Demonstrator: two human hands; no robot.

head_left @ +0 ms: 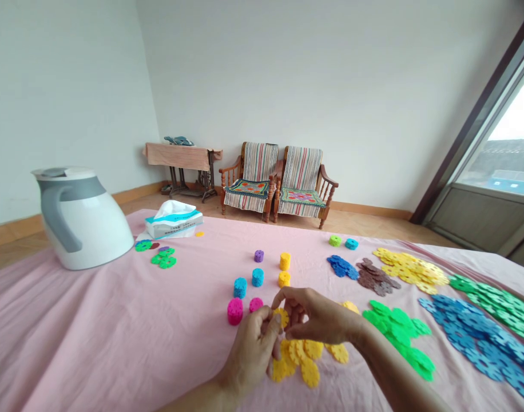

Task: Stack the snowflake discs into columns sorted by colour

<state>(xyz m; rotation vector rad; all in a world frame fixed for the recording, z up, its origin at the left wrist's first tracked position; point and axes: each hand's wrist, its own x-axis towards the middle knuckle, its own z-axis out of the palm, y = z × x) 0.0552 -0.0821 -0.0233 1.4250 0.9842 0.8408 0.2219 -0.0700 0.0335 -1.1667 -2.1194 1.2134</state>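
Observation:
My left hand (255, 343) is closed on a yellow snowflake disc (281, 317), gripping it between thumb and fingers. My right hand (313, 315) curves round the same disc from the right, index finger at its upper edge and thumb at its lower one. Whether more discs are stacked behind it is hidden. Just below the hands lies a loose pile of yellow discs (305, 355). Beyond them stand a yellow stack (284, 279) and another yellow stack (285, 261). Left of these are pink stacks (235, 312), blue stacks (240, 288) and a purple stack (259, 256).
Flat piles of green discs (397, 332), blue discs (480, 337), brown discs (373, 276) and yellow discs (412, 269) cover the right side. A white jug (94, 223) and a tissue pack (174, 222) stand at the left on the pink cloth (128, 337).

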